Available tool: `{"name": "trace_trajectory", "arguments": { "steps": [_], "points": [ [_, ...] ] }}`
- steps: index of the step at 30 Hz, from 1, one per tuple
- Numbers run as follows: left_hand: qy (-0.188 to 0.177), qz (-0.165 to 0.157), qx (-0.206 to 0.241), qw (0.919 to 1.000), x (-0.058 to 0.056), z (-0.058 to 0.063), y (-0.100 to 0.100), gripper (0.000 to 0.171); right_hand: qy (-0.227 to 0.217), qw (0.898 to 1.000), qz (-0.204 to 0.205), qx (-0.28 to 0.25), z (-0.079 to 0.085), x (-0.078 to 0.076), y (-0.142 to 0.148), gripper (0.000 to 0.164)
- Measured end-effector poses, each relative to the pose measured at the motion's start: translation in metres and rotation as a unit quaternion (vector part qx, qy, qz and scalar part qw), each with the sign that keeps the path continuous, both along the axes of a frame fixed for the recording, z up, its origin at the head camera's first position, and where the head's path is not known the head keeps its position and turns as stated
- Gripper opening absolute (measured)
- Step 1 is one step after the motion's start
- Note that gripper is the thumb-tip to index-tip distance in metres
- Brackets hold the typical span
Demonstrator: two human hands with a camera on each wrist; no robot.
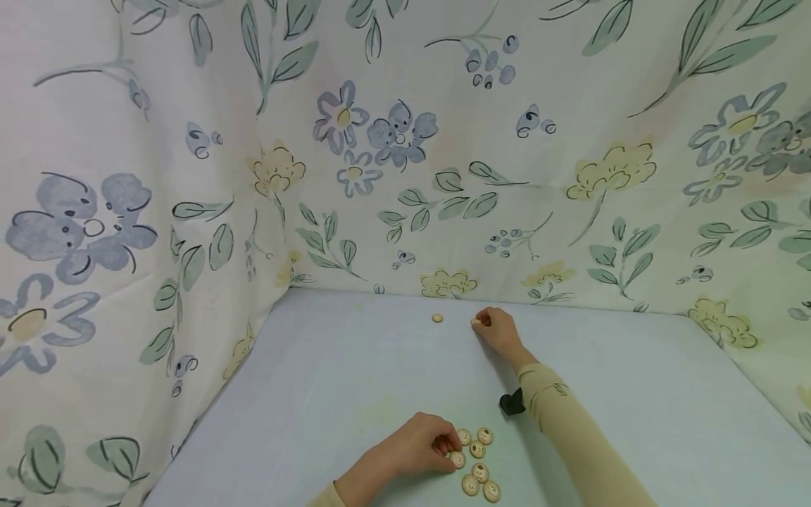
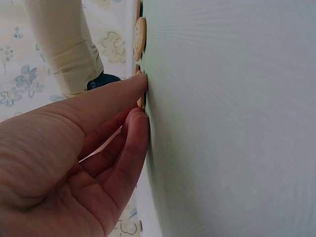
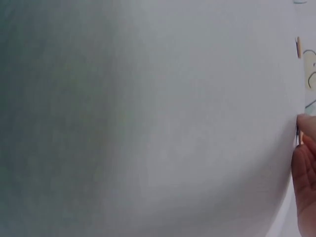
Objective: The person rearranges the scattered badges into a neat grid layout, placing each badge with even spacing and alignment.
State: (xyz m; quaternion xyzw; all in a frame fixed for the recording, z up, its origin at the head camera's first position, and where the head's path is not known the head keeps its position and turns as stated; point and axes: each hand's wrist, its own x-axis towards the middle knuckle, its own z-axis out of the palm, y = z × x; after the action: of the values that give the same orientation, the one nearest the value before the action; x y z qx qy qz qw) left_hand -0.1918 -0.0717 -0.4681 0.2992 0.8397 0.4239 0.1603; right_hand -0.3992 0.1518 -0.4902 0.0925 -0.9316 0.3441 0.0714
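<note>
Near the front of the table, my left hand [image 1: 419,445] pinches a small round wooden disc [image 1: 457,460] by its edges, thumb on one side and fingers on the other. In the left wrist view, the left hand's fingertips [image 2: 139,81] are right at the table surface. Several more wooden discs [image 1: 479,472] with small dark printed pictures lie just right of it. At the far side, my right hand [image 1: 500,331] pinches another wooden disc [image 1: 476,321] low over the table. A single wooden disc [image 1: 438,318] lies to the left of that hand.
The white table [image 1: 329,373] ends at a floral cloth [image 1: 405,232] hanging behind it and along both sides. A black device [image 1: 512,403] sits at the right wrist, below the pale yellow sleeve [image 1: 570,429].
</note>
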Motion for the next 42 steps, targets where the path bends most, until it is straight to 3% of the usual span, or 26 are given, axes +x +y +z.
{"name": "trace_trajectory", "arguments": {
  "steps": [7,12,21,28,42],
  "points": [
    [0.006,0.002,0.001,1.0,0.001,0.001,0.001,0.016,0.013,1.0,0.007,-0.001,-0.001,0.002,0.007,0.025],
    [0.009,0.005,0.0,0.9999,0.002,0.0,0.0,0.017,-0.003,1.0,0.009,-0.02,0.003,0.012,0.015,0.025],
    [0.012,0.01,0.013,0.9998,0.005,0.001,0.004,0.016,-0.043,0.996,0.016,-0.071,0.006,0.044,0.032,0.027],
    [0.016,0.01,-0.006,0.9998,0.003,0.004,0.003,0.017,-0.069,0.992,0.035,-0.098,0.006,0.076,0.035,0.027],
    [0.016,-0.001,0.001,0.9999,0.001,0.002,0.003,0.017,-0.111,0.981,0.067,-0.143,0.008,0.139,0.04,0.028]
  ]
}}
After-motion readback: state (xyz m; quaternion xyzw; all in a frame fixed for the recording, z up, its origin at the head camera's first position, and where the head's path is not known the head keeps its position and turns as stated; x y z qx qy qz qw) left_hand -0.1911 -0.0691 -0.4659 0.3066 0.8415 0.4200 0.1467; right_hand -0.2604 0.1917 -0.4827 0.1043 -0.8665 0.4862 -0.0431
